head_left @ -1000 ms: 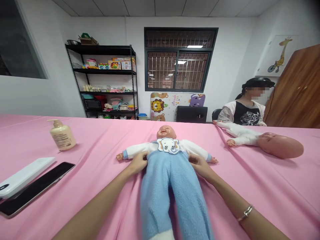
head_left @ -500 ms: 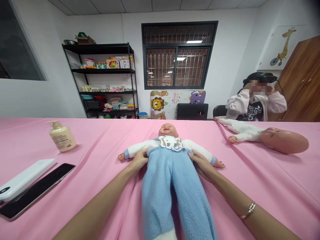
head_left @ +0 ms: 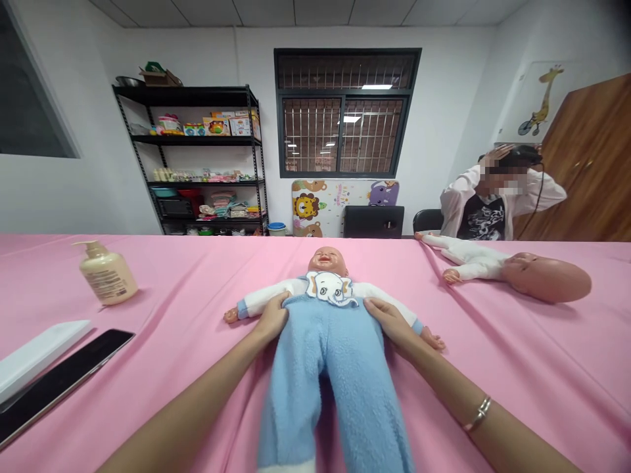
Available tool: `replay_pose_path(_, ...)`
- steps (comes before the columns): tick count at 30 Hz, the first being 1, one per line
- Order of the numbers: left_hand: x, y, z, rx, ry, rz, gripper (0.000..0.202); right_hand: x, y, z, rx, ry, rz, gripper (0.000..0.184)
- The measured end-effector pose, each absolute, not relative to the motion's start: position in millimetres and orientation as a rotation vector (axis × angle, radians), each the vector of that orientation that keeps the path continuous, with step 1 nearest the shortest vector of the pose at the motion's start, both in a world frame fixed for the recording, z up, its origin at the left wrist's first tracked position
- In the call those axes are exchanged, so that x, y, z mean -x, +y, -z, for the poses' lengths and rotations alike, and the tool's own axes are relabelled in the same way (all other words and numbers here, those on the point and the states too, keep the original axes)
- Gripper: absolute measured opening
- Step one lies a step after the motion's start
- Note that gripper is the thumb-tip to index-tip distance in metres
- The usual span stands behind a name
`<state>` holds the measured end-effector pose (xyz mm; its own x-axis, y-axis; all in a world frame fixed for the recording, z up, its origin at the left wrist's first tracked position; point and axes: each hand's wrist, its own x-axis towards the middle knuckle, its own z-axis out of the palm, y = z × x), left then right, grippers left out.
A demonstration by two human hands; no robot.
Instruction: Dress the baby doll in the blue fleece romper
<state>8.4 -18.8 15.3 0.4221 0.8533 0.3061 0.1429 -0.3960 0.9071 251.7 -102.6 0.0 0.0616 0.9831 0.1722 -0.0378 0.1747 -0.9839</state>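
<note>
Our baby doll [head_left: 315, 355] lies on its back mid-desk, head away from us, its long axis running toward us. Our left hand [head_left: 270, 318] and right hand [head_left: 387, 322] hold its waist from either side, equally near. On the pink-covered desk [head_left: 517, 381], a pump bottle [head_left: 106, 276] stands well left; a second doll [head_left: 493, 266] lies right.

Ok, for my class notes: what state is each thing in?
Baby doll, lying on its back, dressed.
Left hand, resting on its trousers.
Right hand, resting on the trousers.
Second doll, lying flat, dressed in white.
Pump bottle, standing upright.
Phone, lying flat, screen dark.
</note>
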Motion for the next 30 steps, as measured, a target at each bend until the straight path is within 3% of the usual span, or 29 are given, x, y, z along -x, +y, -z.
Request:
replay_pose_path(5,-7,-3,-11,-1.909,0.857,-0.976,0.021,-265,-83,10,1.081,-1.117,-1.045,0.042)
replay_pose_path(14,10,1,-13,-1.933,0.77,-0.692,0.014,-266,-78,21,1.067,-1.097,-1.14,0.04)
replay_pose_path(20,27,-6,-28,-1.903,0.685,-0.484,0.005,-264,-77,18,1.107,-1.17,-1.026,0.04)
replay_pose_path(24,30,-17,-37,-1.677,0.618,-0.579,0.006,-268,-88,10,1.211,-1.334,-0.891,0.036)
replay_pose_path(30,26,-18,-38,-1.587,0.771,-0.788,0.026,-279,-107,-5,1.107,-1.379,-1.297,0.031)
